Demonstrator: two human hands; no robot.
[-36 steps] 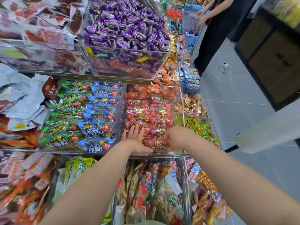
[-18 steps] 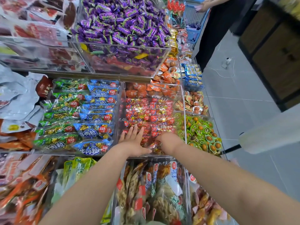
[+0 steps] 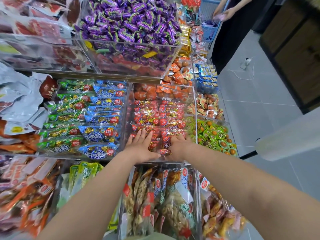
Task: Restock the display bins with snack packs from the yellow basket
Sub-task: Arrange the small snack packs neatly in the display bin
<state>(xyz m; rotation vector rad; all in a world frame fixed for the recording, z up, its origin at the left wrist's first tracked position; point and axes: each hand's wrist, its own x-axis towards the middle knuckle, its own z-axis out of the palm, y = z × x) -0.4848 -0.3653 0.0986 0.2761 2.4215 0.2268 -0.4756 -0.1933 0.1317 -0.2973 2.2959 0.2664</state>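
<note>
Centre: left hand (image 3: 141,146) lies flat on the red packs (image 3: 159,116). Right hand (image 3: 178,146) beside it, fingers bent; grip unclear.

Left hand (image 3: 141,147) reached forward, flat, palm down, fingers (image 3: 139,136) straight, right hand (image 3: 179,146) just beside it, curled downward.

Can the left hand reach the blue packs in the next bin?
Probably yes. The left hand lies flat on the red packs; the blue packs sit just over the clear divider, uncovered from above.
</note>
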